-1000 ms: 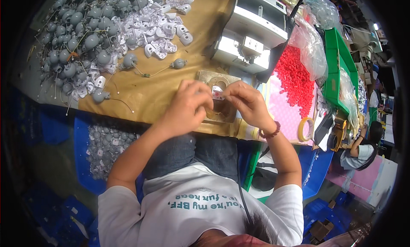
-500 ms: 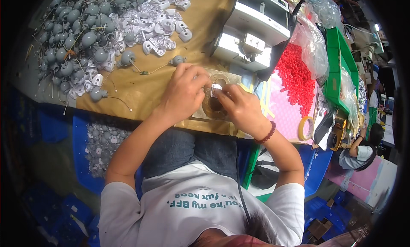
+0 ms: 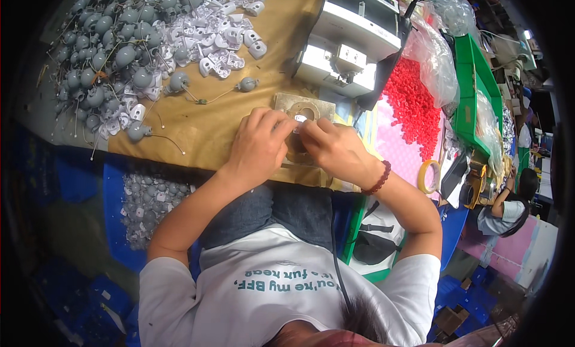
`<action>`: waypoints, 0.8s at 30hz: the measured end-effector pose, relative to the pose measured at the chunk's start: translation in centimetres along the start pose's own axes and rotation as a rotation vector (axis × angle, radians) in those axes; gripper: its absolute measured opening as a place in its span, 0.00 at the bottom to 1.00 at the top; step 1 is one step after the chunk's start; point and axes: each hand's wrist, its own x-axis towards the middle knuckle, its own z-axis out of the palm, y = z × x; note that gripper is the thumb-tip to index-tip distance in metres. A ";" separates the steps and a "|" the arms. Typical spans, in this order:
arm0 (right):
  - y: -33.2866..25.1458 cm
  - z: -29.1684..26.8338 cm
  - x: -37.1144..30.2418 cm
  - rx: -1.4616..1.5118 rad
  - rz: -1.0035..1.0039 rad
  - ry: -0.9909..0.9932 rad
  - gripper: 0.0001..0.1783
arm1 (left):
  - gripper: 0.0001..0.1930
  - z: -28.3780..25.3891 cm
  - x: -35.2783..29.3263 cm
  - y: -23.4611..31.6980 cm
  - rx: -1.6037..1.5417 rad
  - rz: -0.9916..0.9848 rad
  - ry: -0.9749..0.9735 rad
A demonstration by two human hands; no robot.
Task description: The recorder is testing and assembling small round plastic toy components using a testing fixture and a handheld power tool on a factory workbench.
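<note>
Grey bulbs (image 3: 125, 56), piled beyond the left hand (image 3: 257, 137): many apparently waiting. White casings (image 3: 217, 44), loose alongside: likewise. Red parts (image 3: 410, 110), heaped right of the right hand (image 3: 338, 150). Metal plate (image 3: 285, 100), beneath both hands. Left hand: fingers narrowed, hold unclear. Right hand: pinching one small white piece (image 3: 300, 118) near left fingertips, seemingly unfinished.

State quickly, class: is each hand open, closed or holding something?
Left hand: curled at the small white part; grip cannot be told.
Right hand: closed, apparently holding that part.
</note>
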 end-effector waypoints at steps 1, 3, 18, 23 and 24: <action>-0.2 0.2 0.0 -0.006 0.000 0.007 0.09 | 0.22 0.2 -0.1 -0.1 0.014 -0.004 -0.001; -0.3 0.3 -0.4 0.038 0.036 0.011 0.11 | 0.23 0.5 -0.3 0.0 0.035 0.004 0.002; 1.9 0.2 -7.3 0.487 0.487 0.109 0.29 | 0.16 1.9 0.1 0.8 0.227 0.140 -0.008; 1.3 1.8 -6.0 0.402 0.609 0.352 0.22 | 0.16 1.7 -0.1 0.4 0.210 0.170 0.002; 1.3 2.2 -5.8 0.391 0.665 0.432 0.21 | 0.16 1.6 0.0 0.2 0.209 0.178 0.004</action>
